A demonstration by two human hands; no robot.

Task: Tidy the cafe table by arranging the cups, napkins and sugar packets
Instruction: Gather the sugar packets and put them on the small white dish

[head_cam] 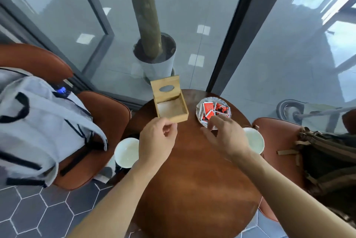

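Note:
A wooden napkin box (172,110) stands at the far side of the round brown table (192,189), its slotted lid tipped up and open. To its right a small plate (200,106) holds several red sugar packets (213,109). One white cup (126,152) sits at the table's left edge, another white cup (254,139) at the right edge. My left hand (157,141) hovers just before the box, fingers loosely curled and holding nothing. My right hand (223,135) reaches over the plate's near rim, fingertips at the packets; whether it grips one is hidden.
A brown chair with a grey backpack (38,126) stands left of the table. Another brown chair at the right carries a dark bag (327,162). Behind the table are glass walls and a potted tree trunk (154,58). The floor has hexagonal tiles.

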